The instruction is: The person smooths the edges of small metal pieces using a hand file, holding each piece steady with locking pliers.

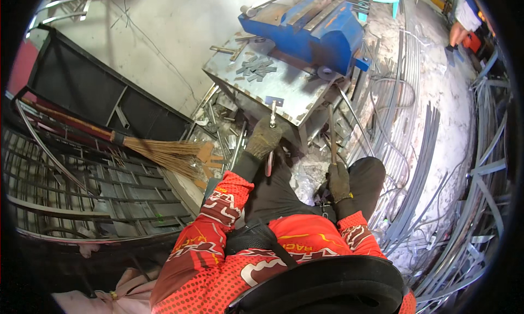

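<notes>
My left hand, in a dark work glove, is closed round silver pliers that look like locking pliers. One handle end sticks out below the glove. At the jaws, a small dark metal plate lies by the front edge of a metal-topped work stand. A pile of small flat metal pieces rests farther back on the stand. My right hand, also gloved, grips a long brownish rod by its lower end, beside my knee. The rod points toward the stand's right side; its far end is hard to make out.
A big blue vise is on the stand's back. To the left are a straw broom, a black metal frame and a barred grille. Long metal strips lie on the right. Another person's hand shows at far right.
</notes>
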